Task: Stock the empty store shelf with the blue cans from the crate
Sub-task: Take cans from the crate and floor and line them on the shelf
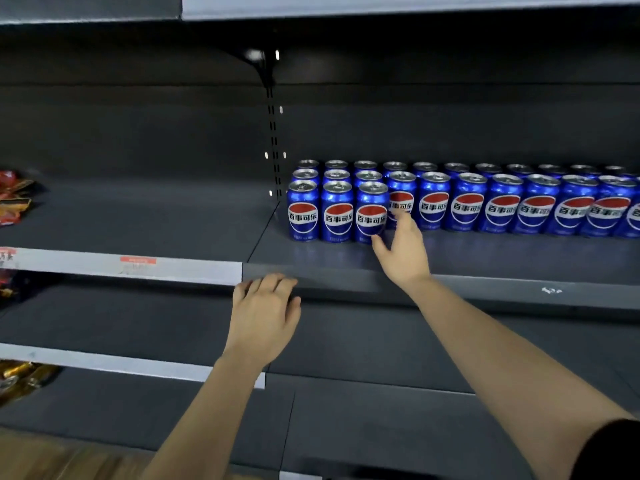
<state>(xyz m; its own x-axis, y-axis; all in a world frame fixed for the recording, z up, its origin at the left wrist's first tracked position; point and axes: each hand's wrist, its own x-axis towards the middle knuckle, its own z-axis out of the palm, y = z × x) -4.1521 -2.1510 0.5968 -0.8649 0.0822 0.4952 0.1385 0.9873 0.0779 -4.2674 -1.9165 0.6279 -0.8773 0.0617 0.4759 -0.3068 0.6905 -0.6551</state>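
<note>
Two hands: right hand (403, 249) is hovering open by can (371, 213), left hand (265, 315) flat on shelf (311, 277).
Can feel: likely rigid, slick, hefty; wrap sidewall.

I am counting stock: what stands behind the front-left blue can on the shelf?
Behind the front-left blue can stand a second can and a third can in line. Only their silver tops and a little blue show; their bodies are otherwise covered.
</note>
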